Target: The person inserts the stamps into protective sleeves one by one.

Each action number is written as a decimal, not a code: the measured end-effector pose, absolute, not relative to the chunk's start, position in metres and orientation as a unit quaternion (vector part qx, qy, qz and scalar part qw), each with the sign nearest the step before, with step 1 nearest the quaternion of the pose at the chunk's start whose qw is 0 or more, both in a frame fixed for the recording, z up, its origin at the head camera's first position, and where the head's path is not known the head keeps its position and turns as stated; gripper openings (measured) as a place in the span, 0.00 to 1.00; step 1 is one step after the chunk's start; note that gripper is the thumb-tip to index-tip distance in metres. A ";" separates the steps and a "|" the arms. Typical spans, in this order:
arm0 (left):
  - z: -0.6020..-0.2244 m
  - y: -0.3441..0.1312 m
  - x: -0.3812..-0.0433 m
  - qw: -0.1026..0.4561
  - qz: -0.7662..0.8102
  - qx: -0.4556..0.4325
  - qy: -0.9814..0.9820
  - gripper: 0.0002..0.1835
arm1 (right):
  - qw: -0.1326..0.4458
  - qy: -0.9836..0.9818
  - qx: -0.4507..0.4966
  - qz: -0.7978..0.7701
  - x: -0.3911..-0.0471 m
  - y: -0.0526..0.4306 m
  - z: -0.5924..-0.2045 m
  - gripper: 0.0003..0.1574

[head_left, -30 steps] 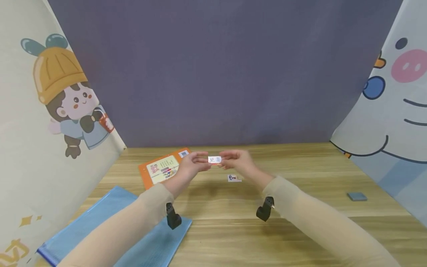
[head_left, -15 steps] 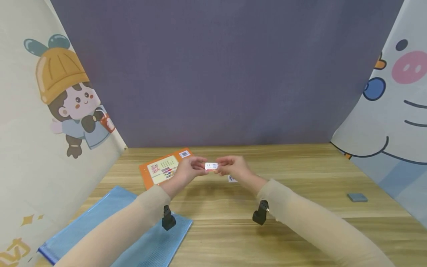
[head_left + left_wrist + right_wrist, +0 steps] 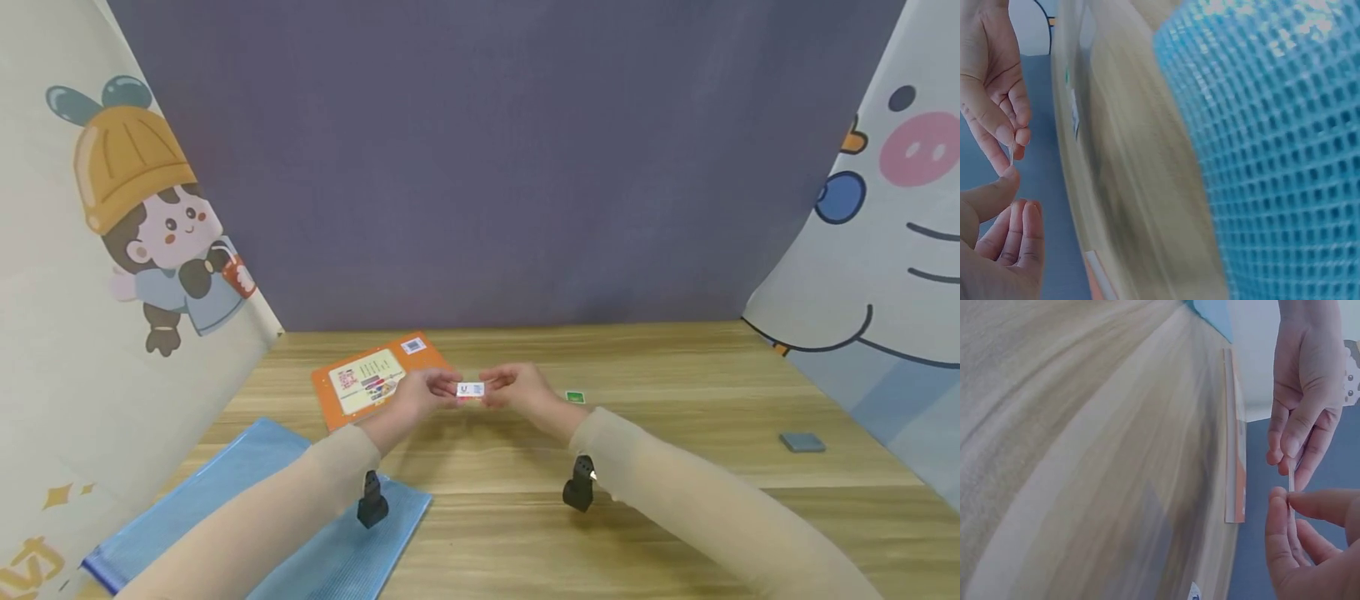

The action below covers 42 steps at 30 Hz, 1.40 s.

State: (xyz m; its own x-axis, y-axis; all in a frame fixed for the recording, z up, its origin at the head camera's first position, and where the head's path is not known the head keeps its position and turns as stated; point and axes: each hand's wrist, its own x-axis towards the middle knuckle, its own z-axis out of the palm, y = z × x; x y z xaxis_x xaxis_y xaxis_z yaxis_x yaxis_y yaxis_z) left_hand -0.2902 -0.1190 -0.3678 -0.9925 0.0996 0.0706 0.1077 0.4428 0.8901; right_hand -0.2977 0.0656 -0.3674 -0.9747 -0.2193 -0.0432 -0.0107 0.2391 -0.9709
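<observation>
A small white card [image 3: 471, 389] with a logo and fine print is held up above the table between both hands. My left hand [image 3: 422, 394] pinches its left edge, and my right hand [image 3: 527, 395] pinches the right edge. Both wrist views show the card [image 3: 1292, 478] edge-on as a thin strip between thumbs and fingers. A small green card [image 3: 575, 397] with a white border lies on the table behind the right wrist. The left wrist view also catches a white card [image 3: 1075, 114] on the table; in the head view the right hand hides it.
An orange printed booklet or board [image 3: 408, 360] lies at the back left. In front of it spreads a blue mesh pouch [image 3: 341, 546], partly under the left arm. A flat grey-blue block [image 3: 802, 442] sits at the far right of the wooden table [image 3: 660, 367].
Both hands have come lower and slightly left with the card between them. The right hand now covers the picture card on the table, and the green card has come into sight behind the right wrist.
</observation>
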 end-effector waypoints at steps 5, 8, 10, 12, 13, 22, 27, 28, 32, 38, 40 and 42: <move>-0.375 -0.120 -0.290 0.003 -0.524 -0.058 -0.850 0.20 | 0.090 0.786 -0.069 -0.608 -0.296 0.062 -0.373 0.23; -0.377 -0.120 -0.288 -0.002 -0.507 -0.051 -0.860 0.19 | 0.097 0.791 -0.067 -0.600 -0.296 0.061 -0.375 0.21; -0.378 -0.120 -0.286 -0.010 -0.494 -0.046 -0.868 0.18 | 0.099 0.800 -0.066 -0.588 -0.294 0.060 -0.376 0.20; -0.379 -0.121 -0.283 -0.016 -0.478 -0.046 -0.877 0.17 | 0.101 0.809 -0.063 -0.575 -0.293 0.058 -0.377 0.20; -0.379 -0.121 -0.282 -0.019 -0.471 -0.046 -0.881 0.16 | 0.103 0.814 -0.059 -0.569 -0.292 0.058 -0.377 0.20; -0.390 -0.123 -0.278 -0.040 -0.416 -0.053 -0.907 0.17 | 0.126 0.836 -0.040 -0.532 -0.289 0.054 -0.386 0.19; -0.394 -0.124 -0.276 -0.029 -0.400 -0.065 -0.914 0.17 | 0.134 0.843 -0.048 -0.519 -0.289 0.055 -0.390 0.18; -0.394 -0.125 -0.276 -0.026 -0.398 -0.068 -0.915 0.17 | 0.135 0.843 -0.048 -0.518 -0.290 0.055 -0.391 0.18; -0.396 -0.124 -0.275 -0.015 -0.383 -0.071 -0.921 0.17 | 0.132 0.851 -0.047 -0.506 -0.292 0.054 -0.393 0.17; -0.396 -0.123 -0.274 -0.004 -0.371 -0.069 -0.926 0.17 | 0.130 0.857 -0.052 -0.495 -0.294 0.052 -0.396 0.18; -0.396 -0.123 -0.273 -0.002 -0.368 -0.071 -0.927 0.17 | 0.127 0.859 -0.056 -0.493 -0.294 0.052 -0.396 0.18; -0.395 -0.123 -0.273 0.000 -0.367 -0.074 -0.927 0.17 | 0.123 0.863 -0.058 -0.486 -0.294 0.052 -0.395 0.17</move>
State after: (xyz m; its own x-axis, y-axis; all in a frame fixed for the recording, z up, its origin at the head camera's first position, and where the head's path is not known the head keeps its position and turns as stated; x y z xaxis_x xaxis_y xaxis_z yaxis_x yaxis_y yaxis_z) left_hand -0.2729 -0.1227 -0.3953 -0.9891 0.1366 0.0542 0.1367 0.7194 0.6810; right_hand -0.2935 0.0518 -0.3953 -0.9631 -0.2199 -0.1551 0.0185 0.5210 -0.8533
